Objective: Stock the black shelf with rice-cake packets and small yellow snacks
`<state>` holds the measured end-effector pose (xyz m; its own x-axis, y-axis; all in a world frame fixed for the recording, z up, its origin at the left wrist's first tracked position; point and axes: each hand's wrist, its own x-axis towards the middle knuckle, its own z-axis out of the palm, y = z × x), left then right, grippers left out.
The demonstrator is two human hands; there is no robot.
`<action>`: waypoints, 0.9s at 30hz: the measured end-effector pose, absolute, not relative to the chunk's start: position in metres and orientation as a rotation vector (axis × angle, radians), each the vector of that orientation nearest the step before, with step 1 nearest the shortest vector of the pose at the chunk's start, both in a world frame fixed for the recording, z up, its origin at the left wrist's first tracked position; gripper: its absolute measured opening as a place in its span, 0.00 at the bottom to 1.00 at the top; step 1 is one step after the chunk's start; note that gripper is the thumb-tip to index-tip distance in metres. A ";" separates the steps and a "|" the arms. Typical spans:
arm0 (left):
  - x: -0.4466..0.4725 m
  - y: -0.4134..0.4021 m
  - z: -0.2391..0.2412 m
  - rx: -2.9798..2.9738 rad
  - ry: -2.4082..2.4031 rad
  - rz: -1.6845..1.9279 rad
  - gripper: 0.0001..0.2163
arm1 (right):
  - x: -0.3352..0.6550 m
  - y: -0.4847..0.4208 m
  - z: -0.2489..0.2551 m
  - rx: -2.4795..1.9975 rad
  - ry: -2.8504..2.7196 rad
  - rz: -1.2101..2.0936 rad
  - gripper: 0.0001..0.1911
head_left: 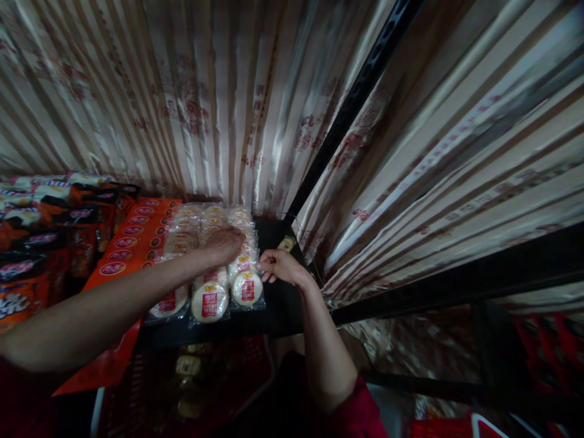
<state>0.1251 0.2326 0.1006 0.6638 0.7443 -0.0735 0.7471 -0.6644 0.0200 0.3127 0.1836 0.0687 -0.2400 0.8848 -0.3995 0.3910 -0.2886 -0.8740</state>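
Observation:
Three rows of round white cakes in clear wrappers with red labels [210, 298] lie on a dark shelf [278, 304]. My left hand [224, 243] reaches across and rests palm down on the middle rows, fingers curled over the packs. My right hand [279, 266] is at the right edge of the rows, its fingers pinched on the edge of a wrapped cake pack [246, 267] in the rightmost row.
Orange packets with red oval labels [132, 237] lie left of the cakes, and dark snack bags [41, 243] are stacked further left. A striped shiny curtain [219, 97] hangs behind. A black shelf post [356, 97] rises at the right. A red basket [201, 389] sits below.

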 end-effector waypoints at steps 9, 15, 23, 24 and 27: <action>0.122 0.228 0.107 2.822 1.255 -0.058 0.10 | 0.309 0.185 0.063 -1.603 -1.526 1.469 0.08; 0.123 0.206 0.111 2.855 1.260 0.075 0.09 | 0.306 0.184 0.067 -1.619 -1.515 1.468 0.09; 0.142 0.144 0.084 2.821 1.299 0.579 0.15 | 0.307 0.184 0.067 -1.593 -1.531 1.477 0.10; 0.144 0.135 0.080 2.785 1.349 0.638 0.18 | 0.307 0.184 0.067 -1.595 -1.531 1.479 0.11; 0.148 0.106 0.066 2.673 1.537 0.743 0.20 | 0.306 0.184 0.069 -1.613 -1.537 1.480 0.11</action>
<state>0.1483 0.1064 0.0665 0.4207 0.8096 0.4093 0.8235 -0.5301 0.2020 0.3064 0.1839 0.0688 -0.2049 0.9048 -0.3734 0.4073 -0.2681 -0.8731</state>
